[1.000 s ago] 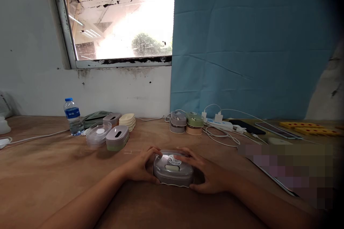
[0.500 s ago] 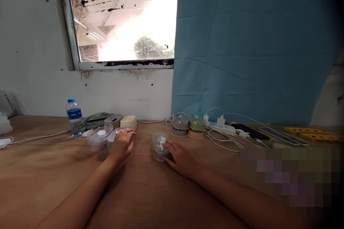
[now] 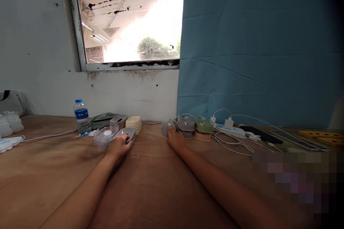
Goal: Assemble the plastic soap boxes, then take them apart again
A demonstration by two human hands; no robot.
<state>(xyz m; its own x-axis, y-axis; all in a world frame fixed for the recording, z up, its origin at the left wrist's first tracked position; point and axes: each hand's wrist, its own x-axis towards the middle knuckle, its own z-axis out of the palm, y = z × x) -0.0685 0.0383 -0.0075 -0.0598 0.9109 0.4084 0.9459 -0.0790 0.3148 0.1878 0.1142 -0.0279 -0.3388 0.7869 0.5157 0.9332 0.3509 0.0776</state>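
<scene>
My left hand has its fingers curled over the near edge of a grey oval food container, gripping it. Just left of it are clear plastic lids, and behind it stands a stack of cream trays. My right hand lies on a grey lunch box with a clear lid, its fingers over the top and side. That box stands against two stacked grey lunch boxes. To their right, a green lunch box sits on an orange one.
A water bottle stands at the left, with a dark green pouch and a brownish container behind the lids. On the right are a power strip, cables, a black phone and yellow pieces.
My right hand has slid the grey lunch box away from me, up beside the stacked boxes. My left hand has closed on the grey container, which now sits slightly further right. The view has turned slightly left.
</scene>
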